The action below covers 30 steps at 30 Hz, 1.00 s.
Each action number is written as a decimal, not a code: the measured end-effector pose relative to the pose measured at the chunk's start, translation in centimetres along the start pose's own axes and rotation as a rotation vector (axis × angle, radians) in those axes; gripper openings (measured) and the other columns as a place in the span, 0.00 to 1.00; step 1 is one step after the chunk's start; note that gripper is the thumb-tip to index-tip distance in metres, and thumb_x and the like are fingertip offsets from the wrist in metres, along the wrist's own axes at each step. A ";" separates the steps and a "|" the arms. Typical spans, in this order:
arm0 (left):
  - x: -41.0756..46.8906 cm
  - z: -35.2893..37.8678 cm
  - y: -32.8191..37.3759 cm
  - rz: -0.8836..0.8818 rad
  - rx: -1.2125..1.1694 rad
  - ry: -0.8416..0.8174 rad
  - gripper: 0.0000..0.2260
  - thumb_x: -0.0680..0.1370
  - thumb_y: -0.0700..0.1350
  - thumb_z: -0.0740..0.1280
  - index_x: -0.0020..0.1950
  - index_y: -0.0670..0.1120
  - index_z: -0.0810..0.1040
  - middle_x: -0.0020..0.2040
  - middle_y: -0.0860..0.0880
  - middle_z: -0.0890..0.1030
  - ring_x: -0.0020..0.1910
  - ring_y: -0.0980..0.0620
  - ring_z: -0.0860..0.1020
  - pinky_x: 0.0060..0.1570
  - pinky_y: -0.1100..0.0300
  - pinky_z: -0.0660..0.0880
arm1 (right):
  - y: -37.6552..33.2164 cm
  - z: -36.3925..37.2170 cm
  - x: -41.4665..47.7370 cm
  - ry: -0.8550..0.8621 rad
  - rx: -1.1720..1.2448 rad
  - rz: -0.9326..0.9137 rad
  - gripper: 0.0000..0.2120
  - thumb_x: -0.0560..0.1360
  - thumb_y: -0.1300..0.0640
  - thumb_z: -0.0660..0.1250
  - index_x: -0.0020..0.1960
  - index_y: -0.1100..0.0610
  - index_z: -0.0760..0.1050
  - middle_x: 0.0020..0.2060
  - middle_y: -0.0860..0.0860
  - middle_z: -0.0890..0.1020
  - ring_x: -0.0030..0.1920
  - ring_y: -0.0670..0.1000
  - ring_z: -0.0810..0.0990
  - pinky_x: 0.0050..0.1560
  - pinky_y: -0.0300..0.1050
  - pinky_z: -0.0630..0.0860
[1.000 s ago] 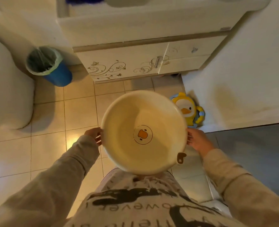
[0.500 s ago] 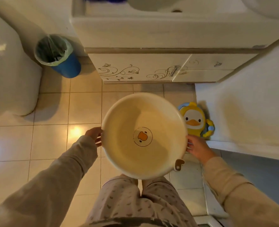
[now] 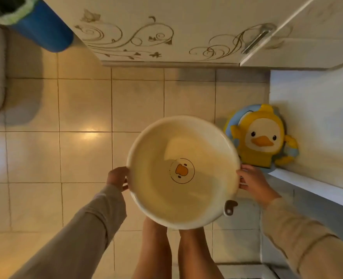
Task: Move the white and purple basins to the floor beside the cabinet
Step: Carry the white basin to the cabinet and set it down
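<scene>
I see both hands, left hand [image 3: 117,178] and right hand [image 3: 251,181], fingers pinching the white basin [image 3: 183,172] by its opposite rims (duck print inside), above the floor [image 3: 86,158] near the cabinet [image 3: 166,27].

Dim warm light, glare on floor tiles [image 3: 90,133], edges warped/soft.

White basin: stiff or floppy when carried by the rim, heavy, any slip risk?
The white basin probably stays stiff: held only at opposite rim points by the left hand and right hand, its rim looks round. Likely light, since it looks empty. Its glossy surface could slip.
</scene>
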<state>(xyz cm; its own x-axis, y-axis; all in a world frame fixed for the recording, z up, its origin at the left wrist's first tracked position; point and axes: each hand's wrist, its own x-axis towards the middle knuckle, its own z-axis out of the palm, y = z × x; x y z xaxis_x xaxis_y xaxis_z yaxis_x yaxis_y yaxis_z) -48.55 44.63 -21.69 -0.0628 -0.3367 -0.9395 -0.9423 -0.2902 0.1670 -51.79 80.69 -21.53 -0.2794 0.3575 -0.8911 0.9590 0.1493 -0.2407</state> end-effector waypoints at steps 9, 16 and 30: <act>16.5 6.9 2.6 0.132 0.041 -0.083 0.11 0.75 0.37 0.59 0.55 0.44 0.76 0.41 0.48 0.76 0.40 0.48 0.75 0.38 0.58 0.75 | -0.8 7.1 18.4 -0.071 -0.010 0.019 0.14 0.77 0.66 0.59 0.61 0.57 0.72 0.47 0.58 0.76 0.50 0.56 0.75 0.47 0.51 0.74; 25.1 11.9 10.7 0.308 -0.022 -0.086 0.14 0.74 0.37 0.61 0.57 0.47 0.77 0.41 0.50 0.77 0.39 0.50 0.77 0.44 0.56 0.75 | -9.0 10.3 28.2 0.001 0.115 -0.233 0.21 0.77 0.63 0.62 0.69 0.58 0.68 0.51 0.54 0.76 0.37 0.48 0.75 0.37 0.44 0.74; 31.7 19.0 22.6 0.549 -0.088 -0.154 0.09 0.74 0.40 0.59 0.43 0.51 0.77 0.47 0.54 0.77 0.44 0.51 0.76 0.39 0.58 0.77 | -21.3 11.9 37.5 0.018 0.166 -0.455 0.24 0.77 0.63 0.61 0.72 0.53 0.65 0.65 0.48 0.77 0.62 0.51 0.78 0.58 0.51 0.77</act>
<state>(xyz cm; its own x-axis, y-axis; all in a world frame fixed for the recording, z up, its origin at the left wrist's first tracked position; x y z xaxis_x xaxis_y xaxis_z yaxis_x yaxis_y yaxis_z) -78.05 44.40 -53.42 -0.5885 -0.3264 -0.7397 -0.7273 -0.1859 0.6607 -82.12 79.95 -54.41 -0.6719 0.3058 -0.6746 0.7332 0.1460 -0.6641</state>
